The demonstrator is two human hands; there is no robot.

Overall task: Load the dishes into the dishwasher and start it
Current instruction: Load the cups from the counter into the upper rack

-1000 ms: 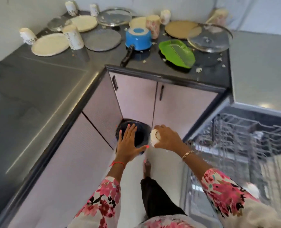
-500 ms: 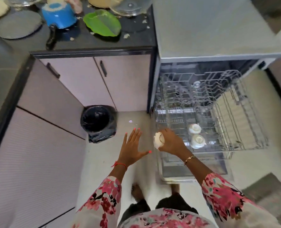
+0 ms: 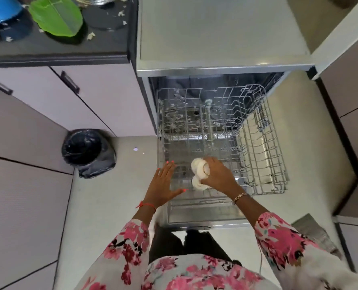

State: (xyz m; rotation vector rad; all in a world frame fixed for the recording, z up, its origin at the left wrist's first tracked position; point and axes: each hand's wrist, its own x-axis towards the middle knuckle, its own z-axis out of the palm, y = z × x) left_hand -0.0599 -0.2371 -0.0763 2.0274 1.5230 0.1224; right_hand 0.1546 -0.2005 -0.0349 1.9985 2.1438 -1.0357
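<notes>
Dishwasher: door down, wire rack pulled out over it.
Cup: white, tipped sideways over the rack's front-left part, just above a second white cup.
Right hand: fingers curled round the cup.
Left hand: flat, fingers spread, holding nothing, at the rack's left edge.

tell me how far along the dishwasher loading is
Early. Done: the dishwasher is open with its rack pulled out, mostly empty. In hand: the right hand holds a white cup low over the rack's front; the left hand is open beside it. Left: the green dish and blue pot sit on the counter, and the machine is not yet started.
</notes>
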